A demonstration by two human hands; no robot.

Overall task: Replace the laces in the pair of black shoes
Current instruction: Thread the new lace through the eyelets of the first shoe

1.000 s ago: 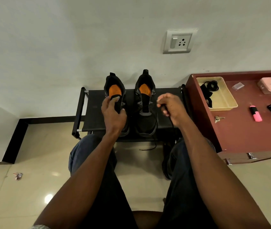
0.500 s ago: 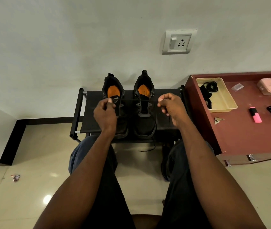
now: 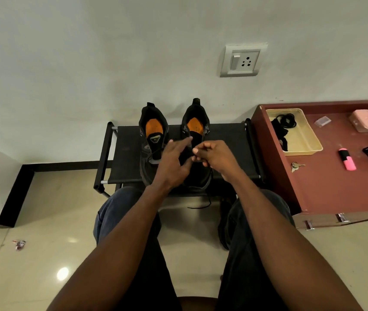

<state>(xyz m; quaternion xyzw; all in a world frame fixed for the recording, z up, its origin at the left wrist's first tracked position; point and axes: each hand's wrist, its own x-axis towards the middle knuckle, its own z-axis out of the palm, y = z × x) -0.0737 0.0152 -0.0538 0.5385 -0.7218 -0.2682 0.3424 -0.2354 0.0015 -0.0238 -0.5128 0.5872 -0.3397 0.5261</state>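
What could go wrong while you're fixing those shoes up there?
The shoes stand near the front edge of the small black rack, so a hard tug by the right hand might pull one off. A loose lace end dangles below the rack and could snag on a knee.

We see glossy, polished floor tiles (image 3: 44, 254) throwing back a bright spot of light. The wall (image 3: 88, 52) looks matt and painted, the switch plate (image 3: 242, 61) smooth plastic. The rack (image 3: 127, 153) carries a matt black cloth deck on metal tubes with black end caps. The black shoes (image 3: 154, 140) look like matt cloth with orange insoles. The cabinet top (image 3: 326, 182) seems smooth reddish-brown laminate with shiny metal fittings. The tray (image 3: 299, 140) looks like pale plastic, and the highlighter (image 3: 348, 159) like smooth pink plastic.
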